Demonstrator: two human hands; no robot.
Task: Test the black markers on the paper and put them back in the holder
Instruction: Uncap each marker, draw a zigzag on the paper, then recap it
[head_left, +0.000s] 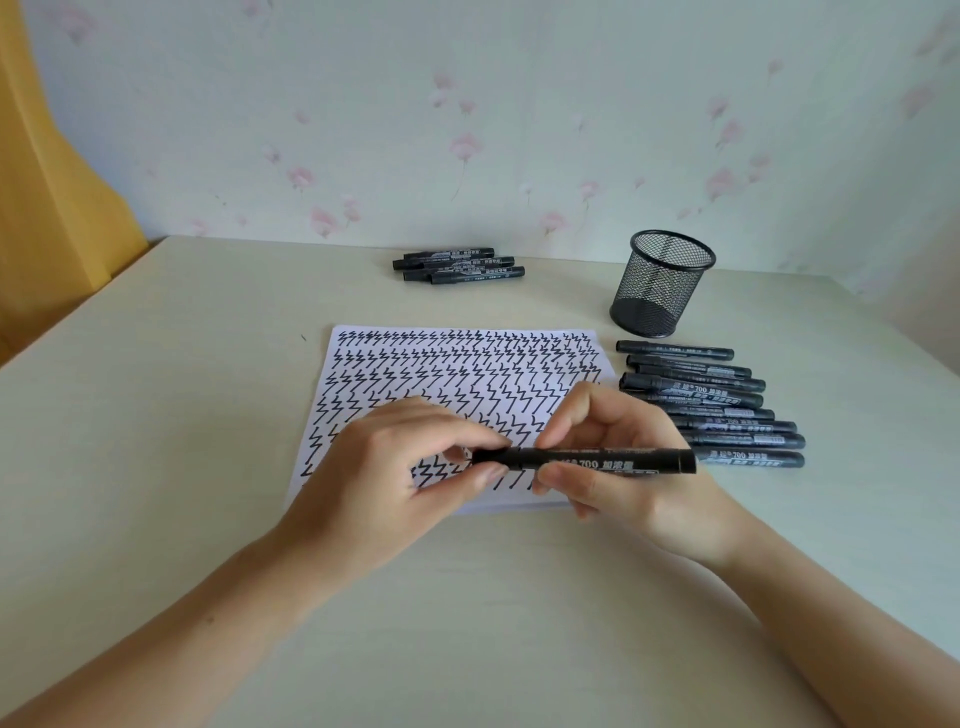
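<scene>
Two hands, left hand (400, 467) and right hand (618, 462), each pinching one marker (597, 461), its tip hidden.

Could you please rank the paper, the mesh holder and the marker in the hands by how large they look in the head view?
1. paper, plainly largest.
2. mesh holder and held marker: unsure; the marker looks longer, the holder bulkier, and the marker is nearer the camera.

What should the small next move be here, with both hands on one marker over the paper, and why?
Probably pull the cap off. The left hand pinches the cap end of the marker, the right hand grips its barrel, and no tip shows. It hangs level above the zigzag-covered paper, and the mesh holder looks empty.
</scene>
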